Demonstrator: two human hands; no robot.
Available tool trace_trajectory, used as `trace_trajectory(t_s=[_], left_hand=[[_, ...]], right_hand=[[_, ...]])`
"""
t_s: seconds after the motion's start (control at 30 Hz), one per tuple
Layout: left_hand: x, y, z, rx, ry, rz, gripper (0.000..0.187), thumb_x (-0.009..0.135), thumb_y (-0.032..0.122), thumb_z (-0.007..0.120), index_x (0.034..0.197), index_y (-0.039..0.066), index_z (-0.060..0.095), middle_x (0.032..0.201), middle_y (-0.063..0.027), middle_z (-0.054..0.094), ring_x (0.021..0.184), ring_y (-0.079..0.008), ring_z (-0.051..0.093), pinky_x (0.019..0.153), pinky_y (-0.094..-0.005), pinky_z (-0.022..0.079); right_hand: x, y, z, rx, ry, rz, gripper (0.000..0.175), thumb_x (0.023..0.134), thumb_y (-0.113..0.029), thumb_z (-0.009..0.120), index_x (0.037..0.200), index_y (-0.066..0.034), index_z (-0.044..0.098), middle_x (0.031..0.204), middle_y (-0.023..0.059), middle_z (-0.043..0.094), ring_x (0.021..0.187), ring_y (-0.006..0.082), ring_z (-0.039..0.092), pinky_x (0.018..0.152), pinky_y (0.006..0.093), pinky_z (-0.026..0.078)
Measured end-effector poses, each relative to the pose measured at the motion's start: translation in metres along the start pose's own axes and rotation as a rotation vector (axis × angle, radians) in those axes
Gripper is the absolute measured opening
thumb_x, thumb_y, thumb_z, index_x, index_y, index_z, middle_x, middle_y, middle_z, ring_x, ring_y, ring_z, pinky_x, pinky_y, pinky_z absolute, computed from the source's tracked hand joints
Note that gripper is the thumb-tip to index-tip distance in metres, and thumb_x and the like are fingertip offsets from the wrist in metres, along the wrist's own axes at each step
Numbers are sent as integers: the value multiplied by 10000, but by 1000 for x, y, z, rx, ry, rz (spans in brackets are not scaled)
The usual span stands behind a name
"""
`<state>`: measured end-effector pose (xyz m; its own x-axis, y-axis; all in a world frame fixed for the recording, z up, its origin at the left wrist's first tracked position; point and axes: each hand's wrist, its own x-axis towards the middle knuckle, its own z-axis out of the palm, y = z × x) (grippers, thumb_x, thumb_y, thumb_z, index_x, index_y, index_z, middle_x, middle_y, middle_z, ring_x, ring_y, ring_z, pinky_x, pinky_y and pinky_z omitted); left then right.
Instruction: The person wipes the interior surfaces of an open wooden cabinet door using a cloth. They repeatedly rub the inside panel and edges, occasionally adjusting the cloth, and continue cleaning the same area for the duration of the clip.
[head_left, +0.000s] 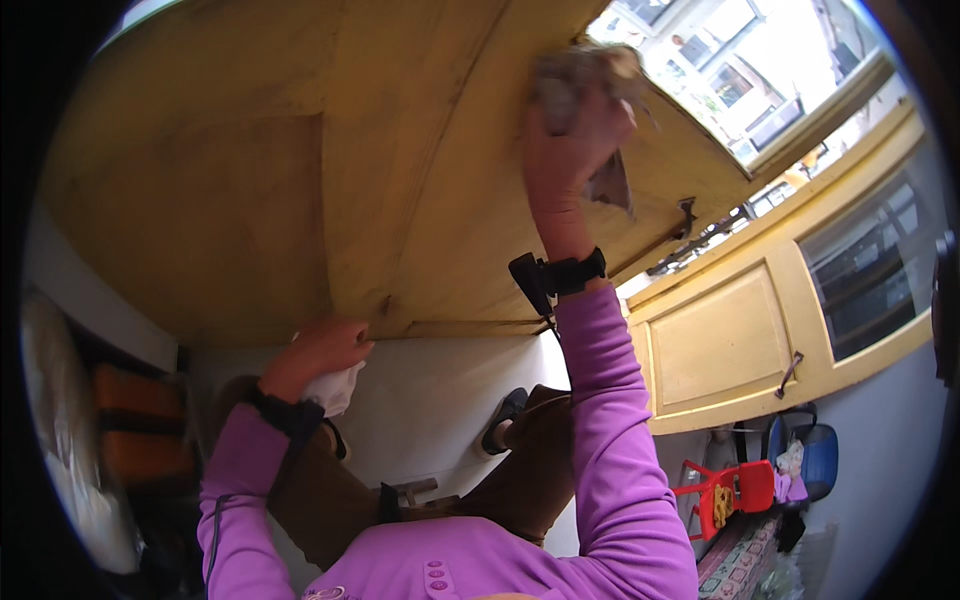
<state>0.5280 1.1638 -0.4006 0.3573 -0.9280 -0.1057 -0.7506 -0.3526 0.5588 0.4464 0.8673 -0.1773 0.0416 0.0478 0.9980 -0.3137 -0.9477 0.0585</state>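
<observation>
In the head view a yellow-painted wooden door (382, 187) with recessed panels spreads before me. My right hand (574, 139) is raised to its upper part, close to the edge of a bright glazed opening (727, 75). That hand grips a bunched grey cloth (613, 184) against the wood; motion blurs the hand and cloth. Lower down, near the door's bottom edge, my left hand (330, 346) is closed around a crumpled white cloth or tissue (334, 390). Whether the left knuckles touch the door I cannot tell. Black straps (574, 276) with devices circle both wrists.
A second yellow door (720, 337) with a glass pane stands at right. Beyond it are a red plastic chair (752, 486) bearing cloths and a blue chair (817, 461). A metal door handle (686, 217) sticks out. Orange boxes (142, 424) and plastic-wrapped goods (82, 450) line the left.
</observation>
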Motion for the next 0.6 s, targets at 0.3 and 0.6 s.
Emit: trace_trajectory(t_s=[0.3,0.6], left_hand=[[8,18,-2,14,-11,3,294,847,378,653,833,84,643,807,-146,685,799,-378,662,693,-505,497],[14,23,-2,121,-120,75,336,858,388,623,991,91,706,915,-169,719,893,-371,690,789,-497,535]], right_hand=[[109,-48,24,177,224,-25,479,789,-140,722,1233,2,612,1067,200,615,1078,397,519,991,477,403],[-56,-75,17,151,-291,-516,527,775,-163,650,1302,-142,642,1164,145,581,1108,350,561,858,485,468]])
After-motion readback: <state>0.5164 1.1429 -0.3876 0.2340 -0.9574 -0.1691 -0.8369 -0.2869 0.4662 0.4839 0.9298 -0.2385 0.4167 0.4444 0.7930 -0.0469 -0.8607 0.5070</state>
